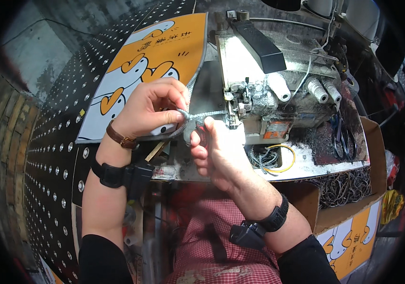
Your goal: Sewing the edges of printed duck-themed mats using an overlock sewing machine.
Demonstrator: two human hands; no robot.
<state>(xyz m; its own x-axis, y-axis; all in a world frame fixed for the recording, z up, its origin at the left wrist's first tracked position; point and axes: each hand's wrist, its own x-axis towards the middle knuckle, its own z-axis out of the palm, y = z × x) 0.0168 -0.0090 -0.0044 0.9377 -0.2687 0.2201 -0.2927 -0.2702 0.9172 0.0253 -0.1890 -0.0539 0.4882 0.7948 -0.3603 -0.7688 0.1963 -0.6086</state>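
Observation:
My left hand (157,104) pinches the corner of an orange and white mat (183,33) printed with cartoon ducks and edged in grey. From that corner a grey thread chain (207,114) runs to the needle area of an overlock sewing machine (254,111). Just below the chain, my right hand (221,154) is closed around a small dark-and-red tool (202,132). Fingers cover most of this tool, so its kind is unclear. The machine's lamp lights the far side of the mat corner.
Dark-handled scissors (342,139) lie right of the machine. Grey thread ends and a yellow loop (287,151) sit in a table opening. A cardboard box (377,156) holds heaps of thread scraps. The black studded table (53,137) extends left; another duck mat (354,246) stands lower right.

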